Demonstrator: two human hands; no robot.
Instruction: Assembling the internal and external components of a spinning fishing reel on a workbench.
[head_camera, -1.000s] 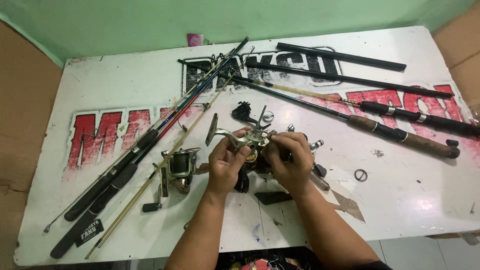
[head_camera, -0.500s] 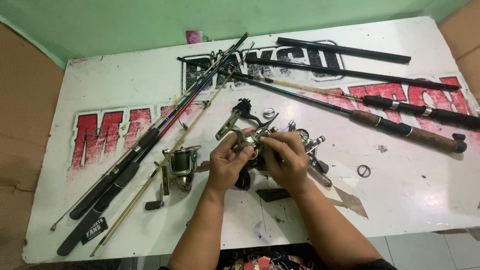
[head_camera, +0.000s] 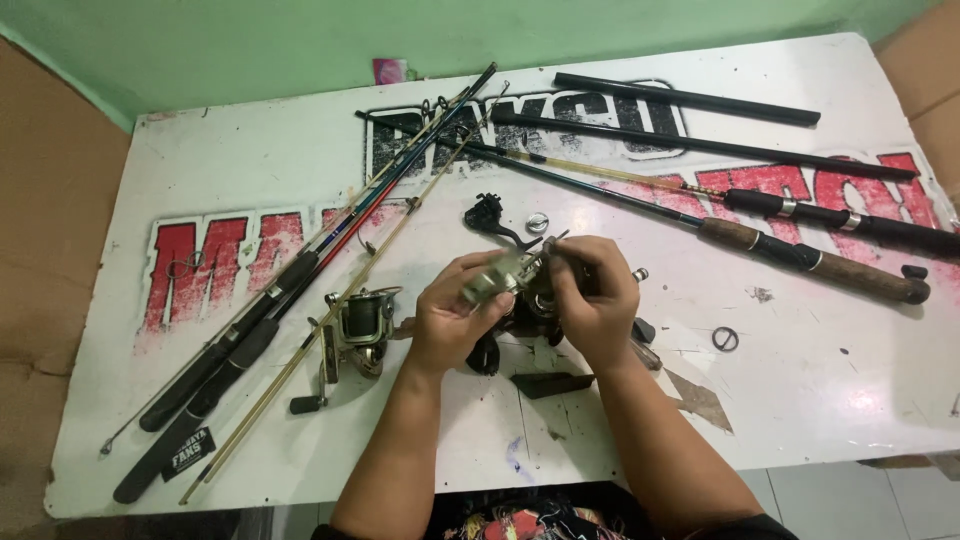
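Head view, only one cam: both hands meet over the middle of the white table (head_camera: 850, 400), working a small fishing reel (head_camera: 520, 285) held just above the surface. Left hand (head_camera: 455, 320) curls round the silver-grey reel body, fingers closed on it; right hand (head_camera: 595, 300) is closed on the other side, thumb and forefinger pinching a small part at the top, exact bit too small to tell. Vs a sec ago: reel was held more open w/ its wire bail and handle sticking up clear of the fingers; now hands are pressed closer together and cover most of it, so the work looks to have gone from turning it over to fine fiddling on one part. Second spinning reel (head_camera: 360, 325) lies left of the hands, apart. Dark loose handle piece (head_camera: 490, 218) sits just beyond the fingers, small ring (head_camera: 725, 339) to the right, rods (head_camera: 300, 290) fanned left and across the back.
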